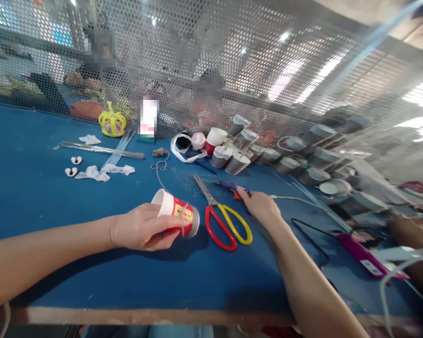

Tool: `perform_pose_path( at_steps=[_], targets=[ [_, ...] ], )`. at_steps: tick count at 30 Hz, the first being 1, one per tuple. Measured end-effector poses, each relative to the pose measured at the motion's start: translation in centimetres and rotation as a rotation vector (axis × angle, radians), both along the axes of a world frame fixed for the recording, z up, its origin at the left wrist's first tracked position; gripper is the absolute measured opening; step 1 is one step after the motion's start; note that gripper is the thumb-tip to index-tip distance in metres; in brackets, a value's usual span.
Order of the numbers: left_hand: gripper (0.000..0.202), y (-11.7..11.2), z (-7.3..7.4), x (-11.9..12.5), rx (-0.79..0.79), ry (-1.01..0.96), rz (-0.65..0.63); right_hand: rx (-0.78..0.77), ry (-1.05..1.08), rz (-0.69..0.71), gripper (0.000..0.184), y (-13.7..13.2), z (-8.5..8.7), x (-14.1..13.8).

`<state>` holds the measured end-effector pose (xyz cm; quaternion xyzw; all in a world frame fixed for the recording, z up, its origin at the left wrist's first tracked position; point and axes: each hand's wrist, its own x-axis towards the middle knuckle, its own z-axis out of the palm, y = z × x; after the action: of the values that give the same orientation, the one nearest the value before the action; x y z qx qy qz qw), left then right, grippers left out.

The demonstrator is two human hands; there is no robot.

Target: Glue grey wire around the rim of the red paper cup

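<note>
My left hand (pixel 141 229) is closed round a red and white paper cup (pixel 174 215) lying on its side on the blue table (pixel 56 263). A thin grey cord (pixel 158 166) runs from the cup toward the back. My right hand (pixel 260 205) reaches forward to a blue and red tool (pixel 231 187) lying on the table, fingers on it; whether they grip it is hidden. Scissors (pixel 223 220) with one red and one yellow handle lie between my hands, blades pointing away.
Several grey-wrapped cups (pixel 236 162) crowd the back right along a perforated metal screen (pixel 211 61). A yellow crown (pixel 112 123), white ribbon (pixel 181 149), metal rods (pixel 102 150) and white scraps (pixel 95 172) lie at the back. A purple tool (pixel 359 251) with a black cable sits right. People sit beyond the screen.
</note>
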<state>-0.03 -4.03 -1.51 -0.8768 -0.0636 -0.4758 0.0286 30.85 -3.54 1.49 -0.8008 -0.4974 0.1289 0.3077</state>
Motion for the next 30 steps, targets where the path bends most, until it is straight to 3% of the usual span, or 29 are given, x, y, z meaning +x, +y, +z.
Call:
perform_pose_path(
  at_steps=[4, 9, 12, 15, 18, 24, 30],
  targets=[
    [0.019, -0.3, 0.4, 0.0, 0.078, 0.025, -0.002, 0.012, -0.073, 0.124, 0.037, -1.4, 2.3, -3.8],
    [0.032, -0.7, 1.2, 0.0, 0.133, 0.043, -0.052, -0.348, 0.613, 0.645, 0.062, -3.1, 2.5, -10.2],
    [0.038, -0.9, 1.4, 0.0, 0.145, 0.023, -0.086, -0.445, 0.992, 0.756, 0.065, -3.3, 1.5, -12.1],
    [0.027, -1.0, 1.4, 0.0, 0.076, -0.003, -0.064, -0.376, 1.253, 0.781, 0.066, -3.2, 1.1, -12.7],
    [0.019, -1.0, 1.2, 0.1, -0.064, -0.033, -0.05, -0.275, 1.331, 0.814, 0.054, -3.2, 1.1, -12.8],
    [0.017, -1.0, 1.1, 0.4, -0.207, -0.018, -0.134, -0.054, 1.245, 0.813, 0.012, -3.6, 0.7, -13.2],
    [0.025, -1.0, 1.1, 0.2, -0.519, 0.043, -0.128, 0.266, 1.022, 0.664, 0.011, -3.9, 0.5, -12.7]
  ],
)
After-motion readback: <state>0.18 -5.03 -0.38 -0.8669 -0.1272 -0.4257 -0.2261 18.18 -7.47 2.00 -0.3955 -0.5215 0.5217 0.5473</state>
